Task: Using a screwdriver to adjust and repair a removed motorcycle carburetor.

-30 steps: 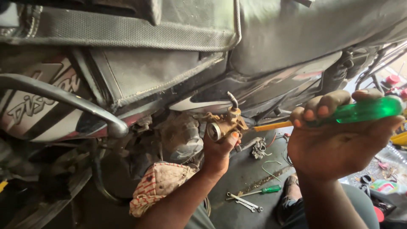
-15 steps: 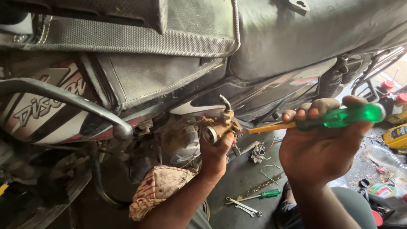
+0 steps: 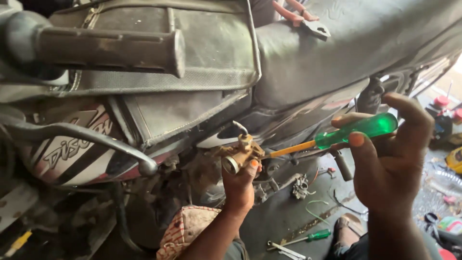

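Here, a carburetor is held beside a motorcycle.
Head view: the left hand has its grip pinching the carburetor below the seat; the right hand has its grip pressed around a green-handled screwdriver, tip touching the carburetor.

Left hand raised, forearm angled up, fingers curled in grip (thumb on top). Right hand raised, fingers pinched closed.
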